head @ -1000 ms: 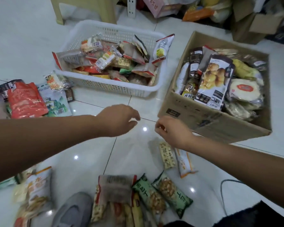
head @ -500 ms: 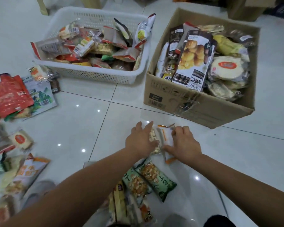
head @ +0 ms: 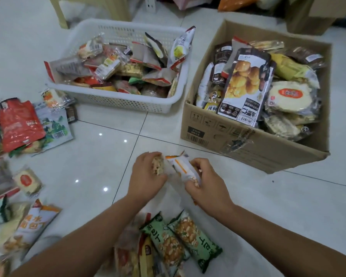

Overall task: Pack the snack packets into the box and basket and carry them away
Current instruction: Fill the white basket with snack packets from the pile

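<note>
My left hand [head: 146, 176] grips a small clear packet of pale crackers [head: 157, 166] just above the floor tiles. Beside it my right hand [head: 206, 184] holds a white and orange snack packet [head: 181, 166], and the two packets touch between the hands. A white plastic basket [head: 128, 102] heaped with packets stands at the back left. To the right of it, a brown cardboard box [head: 248, 140] is filled with larger bags. Two green snack packets [head: 188, 240] lie on the floor near my forearms.
Loose packets lie at the left, among them a red bag [head: 18, 124] and an orange and white one [head: 32, 224]. A beige stool leg [head: 60, 15] and more boxes [head: 312, 15] stand at the back. Bare tiles lie between basket, box and hands.
Both hands came down from in front of the box to two small packets on the floor, closed on them and have lifted them slightly. The view has tilted a little.
</note>
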